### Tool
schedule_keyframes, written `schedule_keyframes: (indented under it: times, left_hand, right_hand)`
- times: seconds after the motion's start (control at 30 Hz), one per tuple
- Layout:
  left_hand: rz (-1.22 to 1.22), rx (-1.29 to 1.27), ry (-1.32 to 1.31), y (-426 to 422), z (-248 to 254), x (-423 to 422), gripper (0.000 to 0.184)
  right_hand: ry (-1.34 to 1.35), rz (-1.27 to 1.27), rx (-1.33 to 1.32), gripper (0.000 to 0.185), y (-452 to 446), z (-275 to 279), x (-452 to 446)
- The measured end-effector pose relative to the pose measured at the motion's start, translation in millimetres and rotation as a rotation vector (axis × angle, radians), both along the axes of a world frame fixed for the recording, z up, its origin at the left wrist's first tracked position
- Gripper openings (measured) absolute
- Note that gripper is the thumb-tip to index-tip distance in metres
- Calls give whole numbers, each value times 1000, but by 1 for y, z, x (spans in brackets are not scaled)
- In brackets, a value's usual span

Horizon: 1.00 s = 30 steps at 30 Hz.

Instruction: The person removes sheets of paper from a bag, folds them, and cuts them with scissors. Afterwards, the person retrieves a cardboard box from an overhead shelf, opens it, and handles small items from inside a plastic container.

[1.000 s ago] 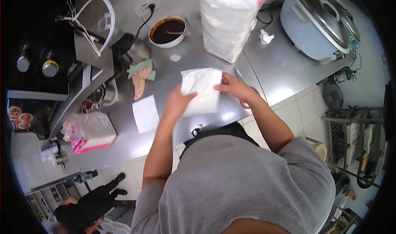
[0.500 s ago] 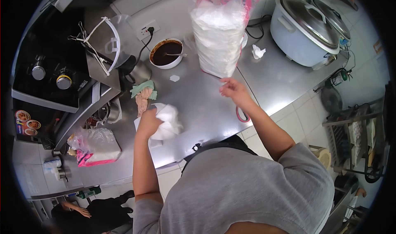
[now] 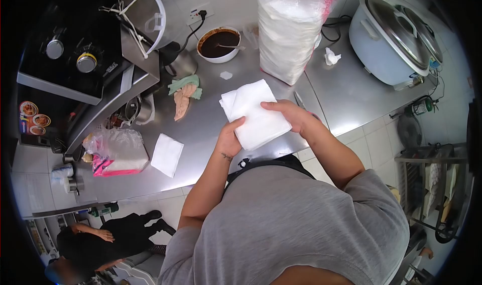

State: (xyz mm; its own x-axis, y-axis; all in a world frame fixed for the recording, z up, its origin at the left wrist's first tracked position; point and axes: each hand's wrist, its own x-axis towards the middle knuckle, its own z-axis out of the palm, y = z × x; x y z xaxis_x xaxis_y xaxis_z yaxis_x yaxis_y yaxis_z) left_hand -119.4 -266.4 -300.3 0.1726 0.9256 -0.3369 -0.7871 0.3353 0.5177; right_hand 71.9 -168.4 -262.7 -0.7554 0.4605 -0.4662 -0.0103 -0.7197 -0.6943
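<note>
Both hands hold a stack of white napkins above the front of the steel counter. My left hand grips its left edge, thumb on top. My right hand holds the right edge, its thumb also on top and its fingers largely hidden. Another white napkin lies flat on the counter to the left. Behind the stack stands a tall plastic pack of white napkins. A knife or scissors-like metal tool lies partly hidden beyond my right hand.
A white bowl of dark sauce with a spoon sits at the back. Green and beige cloths lie left of centre, near an opened plastic pack. Large cookers stand at right. A person in dark clothes is at lower left.
My left hand has come back from the flat napkin on the left, and both hands now hold a stack at the centre. My right hand, free half a second ago, has closed on its right edge.
</note>
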Motion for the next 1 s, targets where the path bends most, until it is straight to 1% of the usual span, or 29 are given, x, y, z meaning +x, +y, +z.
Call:
schedule_keyframes:
  times: [0.03,0.07,0.13,0.17,0.23,0.27,0.33,0.37,0.4,0.43,0.47,0.5,0.53,0.57,0.63,0.67,0.73,0.77,0.83,0.87,0.93,0.97,1.0]
  left_hand:
    - [-12,20,15,-1,-1,-1,57]
    - [-41,35,144,-2,-1,-2,57]
    - [-105,73,404,1,2,-5,57]
    - [-68,58,475,1,4,-6,56]
    - [12,35,611,1,8,-11,55]
    - [66,6,607,2,1,-18,54]
    - [87,8,428,11,-10,-32,56]
    - [92,0,342,13,-16,-36,57]
    - [52,-27,537,13,10,-32,54]
    - [50,78,360,23,-17,-40,58]
    - [71,24,286,23,-18,-40,62]
    - [97,-24,210,24,1,-32,67]
    - [51,-44,69,27,7,-26,79]
    - [32,52,-56,26,11,-16,82]
    - [137,44,-101,20,40,5,88]
    - [126,57,-111,19,40,5,82]
    - [109,79,-136,16,37,2,71]
    - [120,103,83,15,35,5,64]
    - [140,151,529,16,33,13,55]
    - [187,137,520,16,35,16,55]
    - [274,136,498,22,45,23,59]
    - [297,186,517,26,53,28,59]
    - [317,237,532,28,64,35,60]
  right_hand:
    - [6,13,-23,64,1,-3,0]
    - [-49,-13,-2,60,0,-6,-1]
    - [-267,-92,269,53,9,-18,3]
    - [-377,-133,409,50,15,-23,6]
    - [-429,-202,774,47,17,2,11]
    - [-455,-234,958,45,16,18,16]
    - [-203,142,1100,43,1,48,15]
    - [-71,328,1147,42,-7,54,12]
    - [-331,232,1374,42,-2,50,8]
    - [-336,148,1242,42,5,50,9]
    - [-339,64,1110,41,11,52,10]
    - [-339,-15,985,41,17,56,10]
    - [-176,-60,741,41,13,62,11]
    - [-160,-90,697,42,12,61,8]
    - [-129,-158,606,44,11,52,5]
    - [-167,-185,632,48,13,46,4]
    - [-211,-158,629,56,12,45,7]
    - [-233,-140,625,60,11,44,8]
    - [-175,-49,603,64,14,28,9]
    - [-144,-6,595,66,16,22,10]
    - [39,-104,453,67,19,34,12]
    - [129,-156,391,68,23,41,16]
    - [147,-140,341,67,26,44,21]
